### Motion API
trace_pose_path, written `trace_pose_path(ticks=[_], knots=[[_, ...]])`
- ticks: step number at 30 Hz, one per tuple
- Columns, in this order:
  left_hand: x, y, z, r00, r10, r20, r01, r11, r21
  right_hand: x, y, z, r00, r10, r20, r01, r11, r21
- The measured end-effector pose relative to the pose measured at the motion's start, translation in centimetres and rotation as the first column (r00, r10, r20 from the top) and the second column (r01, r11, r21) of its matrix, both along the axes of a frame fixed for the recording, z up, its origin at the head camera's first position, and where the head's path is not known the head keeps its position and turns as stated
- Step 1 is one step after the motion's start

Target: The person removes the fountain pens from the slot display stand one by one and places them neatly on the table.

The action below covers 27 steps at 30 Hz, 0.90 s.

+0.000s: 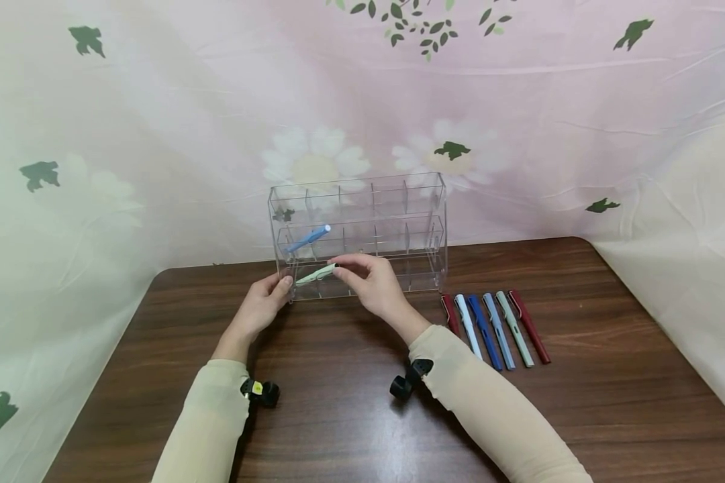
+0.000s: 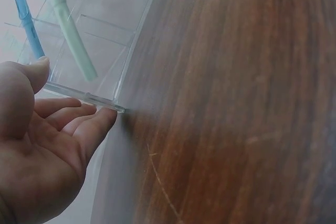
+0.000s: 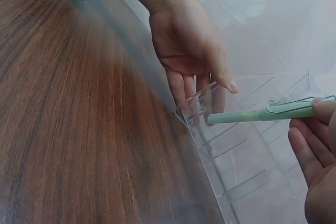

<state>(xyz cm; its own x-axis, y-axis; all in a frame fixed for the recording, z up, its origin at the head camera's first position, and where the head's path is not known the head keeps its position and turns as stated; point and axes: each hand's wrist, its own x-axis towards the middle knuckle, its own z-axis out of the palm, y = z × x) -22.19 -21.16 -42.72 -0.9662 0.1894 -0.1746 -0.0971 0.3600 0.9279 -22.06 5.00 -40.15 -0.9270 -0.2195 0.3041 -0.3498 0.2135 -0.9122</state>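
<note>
At the front left corner of the clear organizer (image 1: 358, 235) is where it's all going on: the right hand (image 1: 371, 282) pinches the cap end of a pale green pen (image 1: 316, 274) between thumb and fingertips, and the pen's other end is poked into a front-row cell near that corner. So that grip is grasping the pen, while the left hand (image 1: 261, 307) lies flat-fingered against the organizer's left end, thumb up on the edge, just steadying it, nothing curled round anything. If you ask me, doing this bit well means keeping that left hand braced so the light acrylic doesn't skid on the wood surface (image 1: 350, 416), and tilting the pen a bit steeper so its tip clears the divider rather than catching on it; ease it in, don't drop it. As for what's in the organizer: three stepped rows of small cells, and only a blue pen (image 1: 307, 239) leaning in the middle row on the left, plus the green one going in at the front. Every other cell looks bare from the head view. Off to the right, six more pens (image 1: 495, 329) lie side by side on the surface, well apart from the organizer.
</note>
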Motion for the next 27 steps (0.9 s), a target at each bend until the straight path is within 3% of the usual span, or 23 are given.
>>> trace_pose_path(ticks=[14, 27], knots=[[0.0, -0.2, 0.1, 1.000, 0.004, -0.013, -0.005, 1.000, -0.025, 0.6, 0.3, 0.9, 0.999, -0.004, -0.039, 0.000, 0.993, -0.119], [0.0, -0.1, 0.0, 1.000, -0.002, 0.003, 0.002, 1.000, 0.018, 0.9, 1.0, 1.0, 0.998, -0.017, -0.059, 0.005, 0.981, -0.195]])
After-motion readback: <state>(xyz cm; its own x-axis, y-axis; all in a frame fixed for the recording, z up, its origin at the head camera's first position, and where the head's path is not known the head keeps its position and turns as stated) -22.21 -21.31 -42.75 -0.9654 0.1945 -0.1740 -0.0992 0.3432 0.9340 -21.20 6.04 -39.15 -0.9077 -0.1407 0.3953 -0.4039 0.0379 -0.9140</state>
